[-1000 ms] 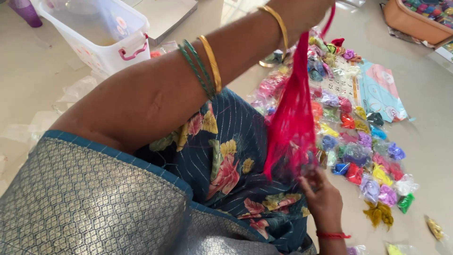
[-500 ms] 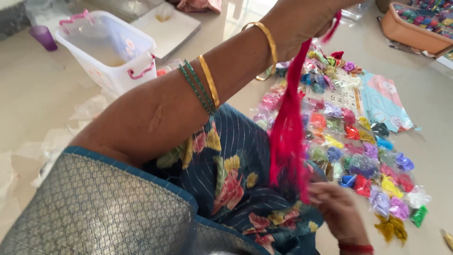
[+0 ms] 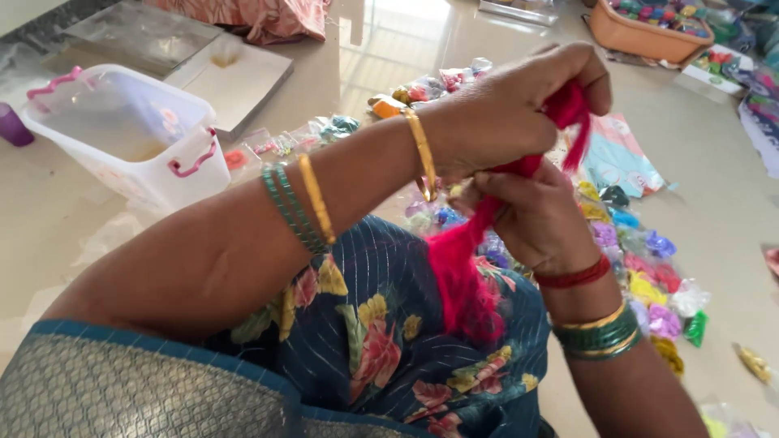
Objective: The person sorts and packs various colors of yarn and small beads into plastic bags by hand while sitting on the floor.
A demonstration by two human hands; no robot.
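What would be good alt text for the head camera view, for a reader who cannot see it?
The left hand and right hand grip a bundle of bright pink thread above a lap in blue floral cloth. Small colourful packets and a white plastic tub lie on the floor.

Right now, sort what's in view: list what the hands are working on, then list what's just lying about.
In hand:
- pink thread bundle, gripped by left hand above and right hand below

Lying about:
- white plastic tub with pink handles
- small packets of coloured thread spread on the floor
- orange basket
- purple cup
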